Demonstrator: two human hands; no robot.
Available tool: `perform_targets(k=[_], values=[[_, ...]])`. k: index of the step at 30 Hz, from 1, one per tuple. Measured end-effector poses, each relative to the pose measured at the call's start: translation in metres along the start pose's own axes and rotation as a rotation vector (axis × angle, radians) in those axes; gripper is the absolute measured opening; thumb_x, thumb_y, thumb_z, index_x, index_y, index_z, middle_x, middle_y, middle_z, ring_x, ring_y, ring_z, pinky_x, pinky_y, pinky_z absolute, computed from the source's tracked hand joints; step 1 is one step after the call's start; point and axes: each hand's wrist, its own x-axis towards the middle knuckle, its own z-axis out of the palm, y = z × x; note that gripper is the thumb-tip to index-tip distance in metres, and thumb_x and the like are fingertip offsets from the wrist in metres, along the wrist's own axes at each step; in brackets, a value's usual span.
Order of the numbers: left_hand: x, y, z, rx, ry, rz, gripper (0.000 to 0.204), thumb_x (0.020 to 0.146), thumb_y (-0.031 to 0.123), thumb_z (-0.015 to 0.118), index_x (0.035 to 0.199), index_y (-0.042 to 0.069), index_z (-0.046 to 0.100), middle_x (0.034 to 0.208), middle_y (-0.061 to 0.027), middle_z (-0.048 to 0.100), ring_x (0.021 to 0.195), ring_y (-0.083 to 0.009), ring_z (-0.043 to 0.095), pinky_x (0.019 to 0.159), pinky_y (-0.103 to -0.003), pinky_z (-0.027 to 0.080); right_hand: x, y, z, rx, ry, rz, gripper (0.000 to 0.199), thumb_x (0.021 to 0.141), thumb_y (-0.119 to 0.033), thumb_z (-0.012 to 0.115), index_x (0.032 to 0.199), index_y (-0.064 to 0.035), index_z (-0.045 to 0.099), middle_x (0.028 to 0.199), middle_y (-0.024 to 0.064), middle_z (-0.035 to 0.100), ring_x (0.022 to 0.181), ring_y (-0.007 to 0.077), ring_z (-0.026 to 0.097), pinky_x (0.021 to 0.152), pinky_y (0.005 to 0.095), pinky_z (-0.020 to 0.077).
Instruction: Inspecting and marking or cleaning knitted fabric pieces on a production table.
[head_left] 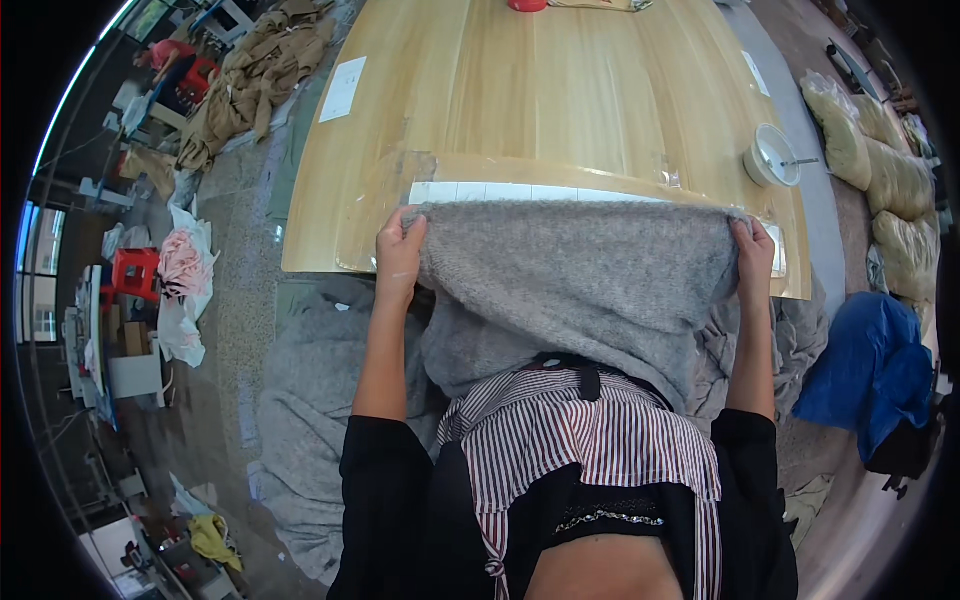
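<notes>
A grey fuzzy knit piece (570, 265) is stretched between my hands, its top edge lying along the near part of the wooden table (520, 90). My left hand (400, 248) pinches its upper left corner, thumb on top. At the upper right corner my right hand (753, 250) grips the fabric the same way. The lower part of the cloth hangs over the table edge toward my striped apron (580, 425). Just beyond the cloth's top edge, a white strip with dividing lines (520, 192) is taped to the tabletop.
A white bowl (772, 158) with a thin tool stands at the table's right. More grey knit fabric is heaped at my left (310, 420) and right. Blue plastic bags (870, 365) lie on the right floor. A red stool (137, 273) and a person (170, 60) are at left.
</notes>
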Motion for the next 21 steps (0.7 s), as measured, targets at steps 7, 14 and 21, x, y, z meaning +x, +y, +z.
perform_targets(k=[7, 14, 21], values=[[0.023, 0.000, 0.013, 0.418, 0.020, -0.020, 0.021, 0.088, 0.010, 0.061, 0.104, -0.003, 0.061, 0.074, 0.0019, 0.054, 0.066, -0.0076, 0.048, 0.059, -0.025, 0.041, 0.003, -0.012, 0.011, -0.990, 0.115, 0.034, 0.020, 0.084, -0.014, 0.063, 0.101, -0.0027, 0.064, 0.078, 0.0035, 0.066, 0.069, 0.0144, 0.058, 0.067, 0.0281, 0.0459], [0.019, 0.003, 0.028, 0.792, 0.161, 0.110, 0.019, 0.080, 0.009, 0.064, 0.099, 0.006, 0.063, 0.064, -0.0002, 0.046, 0.058, -0.0106, 0.044, 0.055, -0.028, 0.039, -0.017, -0.017, 0.008, -0.717, 0.040, -0.092, 0.034, 0.076, -0.007, 0.071, 0.108, -0.0040, 0.060, 0.090, 0.0033, 0.059, 0.079, 0.0134, 0.051, 0.075, 0.0251, 0.0430], [0.019, 0.001, 0.032, 0.826, 0.238, 0.146, 0.018, 0.079, 0.006, 0.063, 0.097, 0.008, 0.063, 0.060, 0.0003, 0.039, 0.054, -0.0107, 0.039, 0.051, -0.029, 0.034, -0.011, -0.010, 0.000, -0.691, 0.010, -0.048, 0.020, 0.080, -0.001, 0.064, 0.100, -0.0008, 0.063, 0.086, 0.0011, 0.062, 0.079, 0.0088, 0.055, 0.073, 0.0227, 0.0447]])
